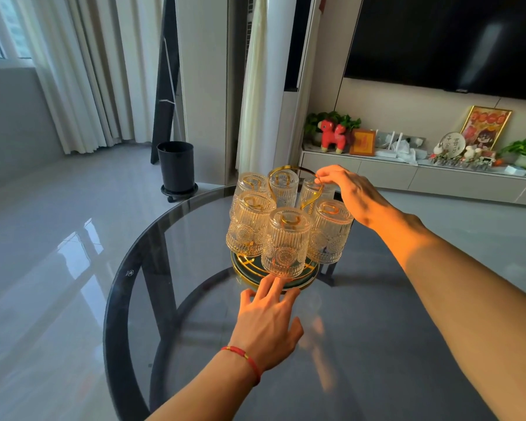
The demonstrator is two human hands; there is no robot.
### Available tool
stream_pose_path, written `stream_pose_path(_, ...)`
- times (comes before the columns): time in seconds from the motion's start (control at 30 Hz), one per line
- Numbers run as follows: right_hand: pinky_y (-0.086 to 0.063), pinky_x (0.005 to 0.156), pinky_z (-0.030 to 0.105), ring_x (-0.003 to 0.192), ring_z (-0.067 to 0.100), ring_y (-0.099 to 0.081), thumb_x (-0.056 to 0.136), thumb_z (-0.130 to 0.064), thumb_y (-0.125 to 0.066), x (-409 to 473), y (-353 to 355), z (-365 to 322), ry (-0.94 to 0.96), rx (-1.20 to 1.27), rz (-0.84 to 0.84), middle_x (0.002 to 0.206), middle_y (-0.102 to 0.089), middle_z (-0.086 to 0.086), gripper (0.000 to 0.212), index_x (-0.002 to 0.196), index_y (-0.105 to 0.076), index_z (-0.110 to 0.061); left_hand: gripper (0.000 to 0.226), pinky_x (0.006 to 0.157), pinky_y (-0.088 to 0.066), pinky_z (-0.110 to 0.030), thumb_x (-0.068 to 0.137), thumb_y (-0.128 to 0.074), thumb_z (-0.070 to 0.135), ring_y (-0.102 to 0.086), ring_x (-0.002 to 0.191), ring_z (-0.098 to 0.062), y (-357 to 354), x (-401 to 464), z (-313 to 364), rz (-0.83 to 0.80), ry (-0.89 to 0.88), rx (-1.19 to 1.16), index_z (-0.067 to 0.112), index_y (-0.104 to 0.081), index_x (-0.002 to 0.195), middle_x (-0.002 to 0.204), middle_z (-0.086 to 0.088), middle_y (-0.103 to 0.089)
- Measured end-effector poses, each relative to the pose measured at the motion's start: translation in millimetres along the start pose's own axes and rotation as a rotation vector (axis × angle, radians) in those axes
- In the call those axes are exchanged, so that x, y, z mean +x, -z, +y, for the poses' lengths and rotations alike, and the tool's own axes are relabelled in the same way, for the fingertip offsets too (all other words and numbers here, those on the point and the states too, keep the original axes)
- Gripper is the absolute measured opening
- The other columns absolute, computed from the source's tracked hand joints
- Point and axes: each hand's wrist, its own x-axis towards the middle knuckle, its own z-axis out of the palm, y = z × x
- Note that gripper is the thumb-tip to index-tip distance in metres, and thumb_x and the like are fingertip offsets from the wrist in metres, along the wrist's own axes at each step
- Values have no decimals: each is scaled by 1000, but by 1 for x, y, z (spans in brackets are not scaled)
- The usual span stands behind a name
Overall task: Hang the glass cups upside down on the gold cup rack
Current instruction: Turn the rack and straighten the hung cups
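Note:
The gold cup rack [308,276] stands on its round green and gold base near the far side of a round glass table [176,238]. Several ribbed glass cups hang upside down on its prongs; the nearest cup [286,244] faces me. My right hand [346,189] pinches the rack's gold loop handle [274,174] at the top right. My left hand [269,317], with a red string bracelet, lies flat on the table, its fingertips touching the front rim of the base, fingers apart and holding nothing.
A black bin [176,167] stands on the floor beyond the table's far left edge. A low TV cabinet [407,174] with ornaments, plants and a red toy horse [331,135] runs along the right wall under a dark TV [447,41].

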Motion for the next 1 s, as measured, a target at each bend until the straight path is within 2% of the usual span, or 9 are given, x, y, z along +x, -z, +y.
stream_pose_path(0.1,-38,91,38,118,15,-51,100,-50,-25,0,1,0,17,-30,-11,133,-67,-7,51,127,-62,-30,53,103,-35,-46,91,-41,48,-29,139,-23,0,0,0,-3,3,-4,28,-45,140,149,2,-39)
stream_pose_path(0.27,-39,98,40,127,18,-51,99,-48,-26,0,3,-4,3,-12,-7,135,-66,-7,52,125,-65,-26,51,98,-36,-43,88,-45,43,-32,136,-22,1,0,1,21,-5,-10,27,-49,136,146,3,-42)
stream_pose_path(0.43,-38,91,38,123,19,-53,96,-49,-26,0,2,-9,-1,-6,2,130,-69,-3,54,126,-64,-24,47,98,-36,-41,88,-46,41,-33,134,-19,1,1,0,42,10,-56,28,-50,133,144,6,-43)
stream_pose_path(0.63,-44,101,43,121,21,-57,94,-49,-28,-1,0,-19,32,8,38,127,-70,0,56,125,-66,-21,42,97,-39,-36,87,-53,29,-40,129,-17,0,0,-2,106,13,-150,25,-55,129,138,7,-49)
stream_pose_path(0.67,-45,100,41,120,19,-58,93,-50,-29,0,0,-22,45,22,43,126,-70,-1,57,124,-67,-21,43,99,-39,-36,86,-54,29,-40,130,-18,0,-1,-2,114,8,-147,24,-55,129,138,6,-50)
stream_pose_path(0.77,-42,85,24,113,12,-59,91,-55,-33,9,-6,-39,61,83,2,119,-70,-3,57,120,-68,-20,50,105,-36,-36,85,-55,32,-36,135,-19,-3,-3,-3,111,15,-124,23,-52,134,142,4,-48)
stream_pose_path(0.87,-43,100,32,114,14,-63,94,-60,-30,26,-15,-58,8,144,-117,121,-71,6,65,122,-67,-14,55,113,-29,-40,88,-49,39,-27,142,-20,-6,-4,-6,63,20,-109,24,-46,140,150,3,-39)
stream_pose_path(0.93,-36,111,42,120,19,-62,97,-65,-24,36,-20,-67,-44,79,-199,123,-70,9,73,129,-64,-13,54,115,-27,-42,88,-47,40,-26,143,-21,-7,-5,-8,51,9,-93,25,-45,141,152,3,-36)
stream_pose_path(1.0,-26,115,46,129,22,-56,99,-69,-16,43,-23,-72,-92,15,-280,131,-68,11,81,138,-59,-12,54,115,-27,-44,89,-46,40,-26,144,-21,-7,-5,-10,42,5,-86,25,-45,140,152,3,-36)
